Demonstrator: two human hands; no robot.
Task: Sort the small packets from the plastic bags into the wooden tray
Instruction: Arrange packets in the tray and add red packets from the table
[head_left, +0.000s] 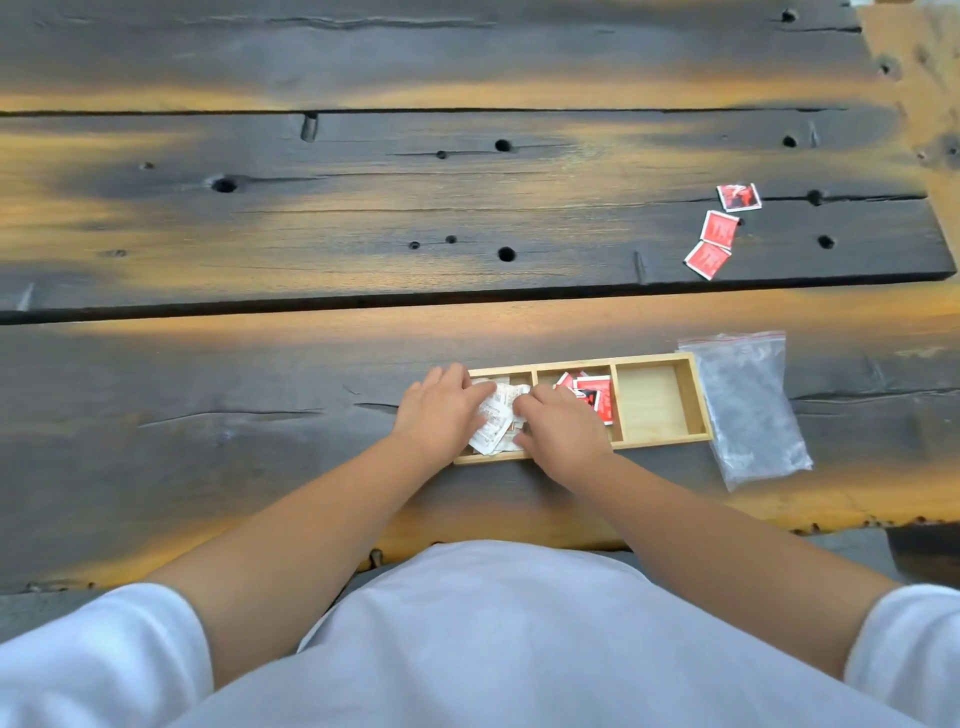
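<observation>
A wooden tray (696, 400) with three compartments lies near the table's front edge. Its left compartment holds several white packets (496, 418). My left hand (441, 410) and my right hand (561, 431) rest on either side of that pile, fingers pressed against the packets. Several red packets (592, 392) fill the middle compartment, partly hidden by my right hand. The right compartment holds nothing. Three red packets (719, 231) lie loose on the table, far right and behind the tray.
A clear zip plastic bag (748, 410) lies flat just right of the tray. The table is dark, scorched planks with gaps, cracks and small holes. Its front edge runs just below my forearms.
</observation>
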